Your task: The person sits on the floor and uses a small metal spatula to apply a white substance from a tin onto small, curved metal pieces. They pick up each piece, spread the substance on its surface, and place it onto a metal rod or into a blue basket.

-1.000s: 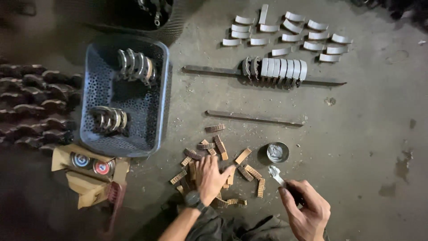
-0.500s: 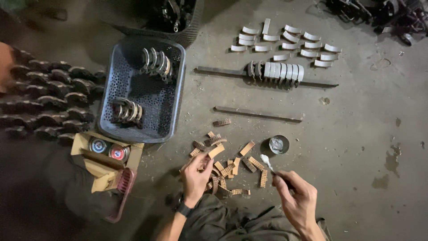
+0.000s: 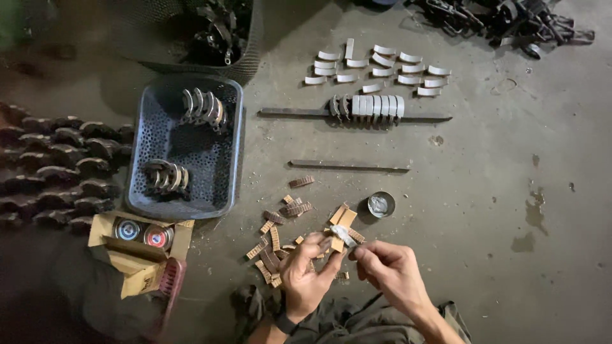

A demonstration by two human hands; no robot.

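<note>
While dark curved parts (image 3: 57, 172) lie in rows at nine o'clock on the concrete floor (image 3: 510, 255), an open carton (image 3: 137, 251) with two round tins inside sits just below them at about eight o'clock. Beside the rows, a perforated grey basket (image 3: 185, 150) holds two stacks of curved metal shoes (image 3: 203, 108), one near its far end and one near its near end. At seven o'clock from the middle of the view the left hand (image 3: 306, 274) hovers over a scatter of brown ribbed strips (image 3: 280, 229); its fingers curl in, with thumb and forefinger pinching one tan strip (image 3: 336, 244) at its lower end. Just right of it, at six o'clock, the right hand (image 3: 389, 271) has its fingers pressed together around a small pale-tipped tool (image 3: 344, 234), whose tip lies on the held strip. A small round open tin (image 3: 381, 204) stands near, just past the fingertips at about one o'clock from the hands. Farther off, a thin dark rod (image 3: 349, 167) lies crosswise, and beyond it a longer bar (image 3: 354, 114) carries a row of pale shoes threaded side by side. At twelve o'clock loose pale curved pieces (image 3: 382, 69) lie in rough rows, and a tangle of dark metal parts (image 3: 503, 22) fills the one o'clock corner.
</note>
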